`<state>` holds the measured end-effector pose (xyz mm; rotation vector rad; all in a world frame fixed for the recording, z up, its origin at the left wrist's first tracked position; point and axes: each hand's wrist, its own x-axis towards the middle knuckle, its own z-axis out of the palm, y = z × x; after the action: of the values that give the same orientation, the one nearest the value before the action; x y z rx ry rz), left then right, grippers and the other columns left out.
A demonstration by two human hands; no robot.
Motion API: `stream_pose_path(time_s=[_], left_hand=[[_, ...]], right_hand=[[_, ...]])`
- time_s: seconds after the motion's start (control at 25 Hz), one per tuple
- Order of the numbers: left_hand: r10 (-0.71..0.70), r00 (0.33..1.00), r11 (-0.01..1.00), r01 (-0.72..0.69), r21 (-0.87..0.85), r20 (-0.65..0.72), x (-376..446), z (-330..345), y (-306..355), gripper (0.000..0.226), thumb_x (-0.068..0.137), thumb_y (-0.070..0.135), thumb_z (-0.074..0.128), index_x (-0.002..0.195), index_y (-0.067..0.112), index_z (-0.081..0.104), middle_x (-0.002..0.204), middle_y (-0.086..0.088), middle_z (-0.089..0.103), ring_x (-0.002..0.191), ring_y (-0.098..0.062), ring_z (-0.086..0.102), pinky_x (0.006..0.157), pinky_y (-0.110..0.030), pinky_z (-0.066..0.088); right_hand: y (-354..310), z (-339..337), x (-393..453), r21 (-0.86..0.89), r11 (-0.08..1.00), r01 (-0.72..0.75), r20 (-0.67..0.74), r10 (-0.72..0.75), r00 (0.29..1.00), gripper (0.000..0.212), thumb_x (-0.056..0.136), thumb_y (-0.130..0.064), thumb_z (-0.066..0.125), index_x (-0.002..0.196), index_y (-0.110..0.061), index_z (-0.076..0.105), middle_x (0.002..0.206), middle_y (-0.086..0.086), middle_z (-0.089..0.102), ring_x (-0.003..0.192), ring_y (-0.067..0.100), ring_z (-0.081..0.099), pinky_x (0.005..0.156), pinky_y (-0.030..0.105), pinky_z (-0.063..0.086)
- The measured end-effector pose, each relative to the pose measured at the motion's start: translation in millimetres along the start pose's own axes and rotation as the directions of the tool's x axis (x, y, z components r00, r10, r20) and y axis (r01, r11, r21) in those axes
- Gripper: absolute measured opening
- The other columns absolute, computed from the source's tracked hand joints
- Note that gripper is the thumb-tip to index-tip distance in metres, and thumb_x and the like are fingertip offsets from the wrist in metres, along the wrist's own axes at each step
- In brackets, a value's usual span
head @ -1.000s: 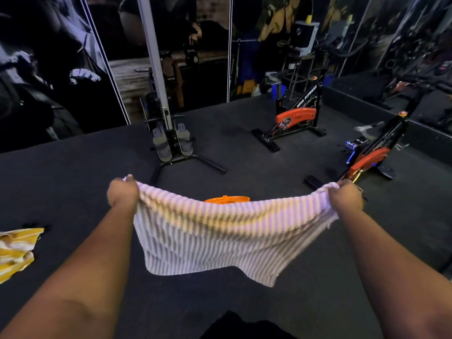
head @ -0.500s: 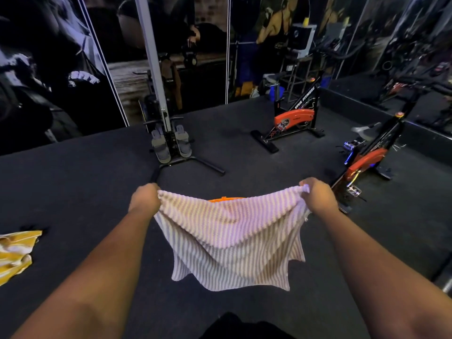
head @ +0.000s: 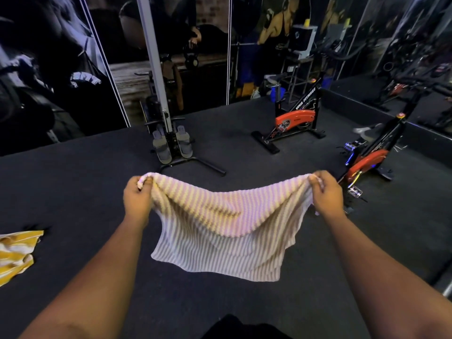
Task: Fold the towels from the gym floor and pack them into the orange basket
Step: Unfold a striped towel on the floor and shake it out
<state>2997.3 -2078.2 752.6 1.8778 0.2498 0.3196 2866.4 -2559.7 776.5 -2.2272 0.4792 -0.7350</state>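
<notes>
A white and grey striped towel [head: 220, 231] hangs in the air in front of me, sagging in the middle with its top edge folded toward me. My left hand [head: 137, 199] grips its upper left corner. My right hand [head: 325, 194] pinches its upper right corner. The towel hides the orange basket behind it. A yellow and white striped towel [head: 14, 253] lies crumpled on the dark floor at the far left.
A rowing machine [head: 168, 143] stands on the floor beyond the towel. Two orange and black exercise bikes, one [head: 293, 121] at the back and one [head: 371, 157] to the right, stand nearby. Mirrored and poster walls close off the back.
My hands drew together from a wide stretch, then spread a little again. The towel went from taut to sagging and now covers the orange basket rim that showed before.
</notes>
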Motion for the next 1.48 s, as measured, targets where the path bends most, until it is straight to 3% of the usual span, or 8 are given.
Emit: stream_pose_path(time_s=[0.2,0.36,0.48,0.68,0.88,1.04,1.28,1.48], left_hand=[[-0.187,0.982,0.955,0.188,0.229,-0.025,-4.5,5.6,0.7,0.039,0.085,0.039,0.071,0.063,0.011,0.055,0.062,-0.004,0.056,0.071,-0.033,0.062,0.067,-0.039,0.048],[-0.133,0.989,0.986,0.126,0.106,0.061,-43.8,43.9,21.2,0.053,0.095,0.038,0.065,0.058,0.014,0.037,0.053,0.003,0.038,0.053,-0.018,0.039,0.057,-0.036,0.032],[-0.05,0.982,0.998,0.04,0.056,0.18,-79.2,67.4,26.7,0.052,0.101,0.033,0.059,0.059,0.015,0.034,0.054,0.005,0.038,0.056,-0.014,0.036,0.059,-0.037,0.03],[0.045,0.938,0.997,-0.065,0.047,0.343,-127.2,100.1,41.5,0.044,0.104,0.028,0.054,0.062,0.019,0.047,0.07,-0.011,0.064,0.068,-0.02,0.055,0.064,-0.038,0.04],[0.181,0.817,0.969,-0.245,0.045,0.548,-140.7,108.5,48.9,0.03,0.108,0.026,0.046,0.081,0.021,0.056,0.082,0.007,0.052,0.08,-0.016,0.056,0.064,-0.017,0.038],[0.292,0.718,0.907,-0.417,0.054,0.632,-133.7,95.2,49.6,0.019,0.09,0.028,0.075,0.088,0.019,0.059,0.086,0.011,0.05,0.079,-0.004,0.053,0.07,-0.023,0.04],[0.277,0.738,0.936,-0.351,0.0,0.615,-111.4,79.1,74.9,0.016,0.091,0.022,0.065,0.094,0.009,0.073,0.089,-0.006,0.075,0.087,-0.02,0.07,0.077,-0.042,0.055],[0.2,0.833,0.934,-0.002,-0.358,0.516,-89.6,73.4,109.3,0.015,0.103,0.009,0.055,0.109,0.017,0.065,0.106,-0.004,0.069,0.1,-0.015,0.062,0.095,-0.038,0.049]], right_hand=[[-1.8,19.5,2.9,-0.24,0.853,-0.464,0.27,0.518,0.812,0.026,0.1,-0.021,0.06,0.1,0.004,0.071,0.1,0.027,0.067,0.098,0.034,0.067,0.081,0.035,0.048],[-41.7,54.0,-29.7,0.227,0.777,-0.586,0.319,0.509,0.799,0.018,0.093,-0.01,0.072,0.076,-0.008,0.065,0.067,0.011,0.061,0.051,0.016,0.055,0.051,0.023,0.045],[-75.7,75.6,-52.5,0.38,0.736,-0.561,0.468,0.37,0.802,0.007,0.094,-0.003,0.069,0.089,0.001,0.072,0.075,0.012,0.067,0.055,0.011,0.058,0.049,0.02,0.048],[-116.1,102.0,-78.0,0.433,0.664,-0.61,0.647,0.242,0.723,0.016,0.1,-0.002,0.058,0.1,-0.004,0.073,0.084,0.014,0.071,0.069,0.021,0.066,0.061,0.032,0.055],[-134.3,109.3,-86.0,0.441,0.692,-0.571,0.655,0.187,0.732,0.024,0.094,0.001,0.066,0.116,-0.007,0.061,0.075,0.007,0.068,0.067,0.017,0.068,0.063,0.035,0.062],[-132.8,96.4,-76.3,0.416,0.621,-0.664,0.754,0.173,0.634,0.02,0.098,-0.006,0.051,0.109,-0.008,0.068,0.085,0.009,0.075,0.072,0.019,0.073,0.061,0.031,0.059],[-111.4,91.2,-65.4,0.4,0.882,-0.25,0.544,-0.009,0.839,0.024,0.098,-0.001,0.053,0.102,-0.012,0.074,0.093,0.007,0.073,0.084,0.016,0.066,0.08,0.031,0.052],[-92.3,95.1,-77.5,0.197,0.952,0.235,0.725,-0.303,0.618,0.028,0.088,-0.056,0.067,0.092,-0.029,0.065,0.095,0.006,0.055,0.094,0.026,0.051,0.087,0.046,0.044]])
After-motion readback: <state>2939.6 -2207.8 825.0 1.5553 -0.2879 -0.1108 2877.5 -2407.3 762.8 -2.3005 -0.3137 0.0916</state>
